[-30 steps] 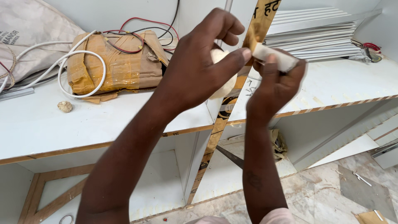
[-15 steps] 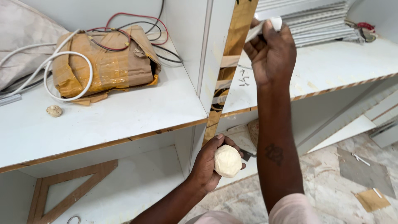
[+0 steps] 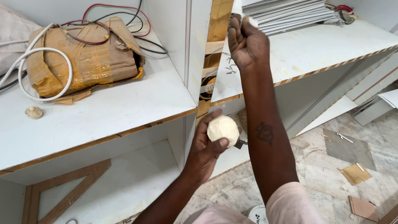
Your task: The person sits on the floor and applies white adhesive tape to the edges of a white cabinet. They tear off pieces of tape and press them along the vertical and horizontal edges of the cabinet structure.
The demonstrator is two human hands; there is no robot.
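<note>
Cream putty ball (image 3: 223, 130) — 1, left hand (image 3: 207, 147), right hand (image 3: 247, 43) raised

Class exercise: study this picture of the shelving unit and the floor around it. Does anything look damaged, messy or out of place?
Yes. The taped brown parcel on the left shelf is torn at one end, with wires looped loosely over it. A small putty-like lump lies stray near it. Offcuts and cardboard scraps litter the marble floor at right.

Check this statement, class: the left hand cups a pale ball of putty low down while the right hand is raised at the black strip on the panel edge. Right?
Not quite. In the head view the strip is shiny gold-brown, not black. The left hand does cup the pale ball of putty, and the right hand is raised at the strip.
</note>
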